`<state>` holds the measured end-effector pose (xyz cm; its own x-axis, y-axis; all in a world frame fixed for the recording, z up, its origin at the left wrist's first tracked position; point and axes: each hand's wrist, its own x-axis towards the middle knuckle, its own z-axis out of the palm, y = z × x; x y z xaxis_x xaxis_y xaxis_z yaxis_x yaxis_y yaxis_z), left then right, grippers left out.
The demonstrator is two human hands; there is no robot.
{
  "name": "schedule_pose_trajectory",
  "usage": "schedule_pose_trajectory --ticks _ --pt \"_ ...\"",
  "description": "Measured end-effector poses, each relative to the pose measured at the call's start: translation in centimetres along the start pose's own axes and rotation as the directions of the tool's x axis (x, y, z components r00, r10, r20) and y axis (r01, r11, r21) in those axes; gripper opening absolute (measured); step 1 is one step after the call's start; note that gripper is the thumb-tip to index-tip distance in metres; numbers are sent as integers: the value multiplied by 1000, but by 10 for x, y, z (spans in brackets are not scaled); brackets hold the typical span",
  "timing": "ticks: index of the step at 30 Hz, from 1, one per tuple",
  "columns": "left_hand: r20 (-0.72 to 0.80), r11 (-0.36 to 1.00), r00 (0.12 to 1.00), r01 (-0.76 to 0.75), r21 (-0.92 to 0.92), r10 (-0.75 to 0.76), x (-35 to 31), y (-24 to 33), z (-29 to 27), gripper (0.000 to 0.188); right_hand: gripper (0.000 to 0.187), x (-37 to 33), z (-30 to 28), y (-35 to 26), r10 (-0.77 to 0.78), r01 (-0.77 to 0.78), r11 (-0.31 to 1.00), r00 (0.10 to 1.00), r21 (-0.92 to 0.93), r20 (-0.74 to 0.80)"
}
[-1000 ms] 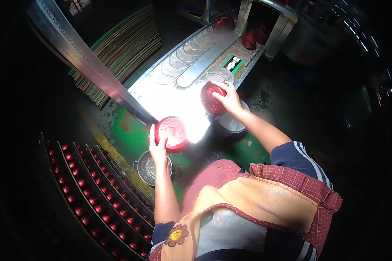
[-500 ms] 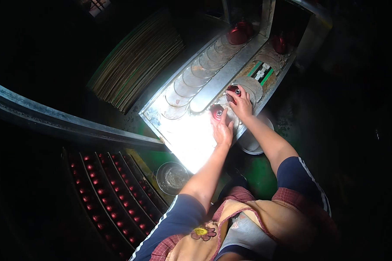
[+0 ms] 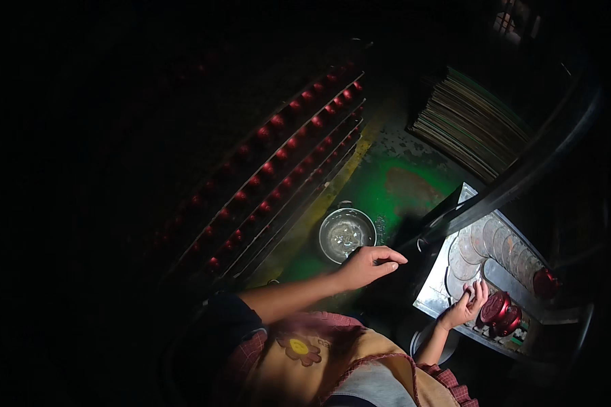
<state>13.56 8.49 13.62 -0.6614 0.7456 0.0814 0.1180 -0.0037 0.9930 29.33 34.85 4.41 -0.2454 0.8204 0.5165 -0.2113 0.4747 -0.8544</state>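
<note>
My left hand (image 3: 368, 267) hangs in the air past the near rim of a metal pot (image 3: 332, 248) on the floor. Its fingers are stretched out loosely, with nothing seen in them. At the conveyor (image 3: 433, 300), my right hand (image 3: 466, 306) is raised with fingers apart, seemingly holding nothing. Just right of it, two shiny red round pieces (image 3: 494, 308) sit close together on the conveyor's plates; whether the fingers touch the nearer one I cannot tell. Farther along the conveyor stands another red piece (image 3: 544, 282).
A multi-tier rack (image 3: 278, 163) with rows of shiny red round pieces stands to the left. A stack of thin boards (image 3: 468, 125) lies beyond the conveyor. A dark curved bar (image 3: 495, 197) crosses above the conveyor's left end. A pale round container (image 3: 441, 349) is below my right forearm.
The view has swung left toward the rack. Both hands have come off the red pieces; my left hand has left the conveyor and is now near the pot.
</note>
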Motion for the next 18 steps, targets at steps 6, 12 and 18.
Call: schedule_pose_trajectory --ticks 6,12,18 --pt "-605 999 795 -27 31 40 -146 70 -285 26 30 -55 272 -136 -164 -64 920 833 387 529" --pt "-940 889 251 338 309 231 -247 91 -576 45 44 -108 512 -253 -496 6 839 419 544 760" --pt "-825 414 302 751 514 477 -247 71 -770 53 55 -221 769 -347 -730 104 682 32 724 683"
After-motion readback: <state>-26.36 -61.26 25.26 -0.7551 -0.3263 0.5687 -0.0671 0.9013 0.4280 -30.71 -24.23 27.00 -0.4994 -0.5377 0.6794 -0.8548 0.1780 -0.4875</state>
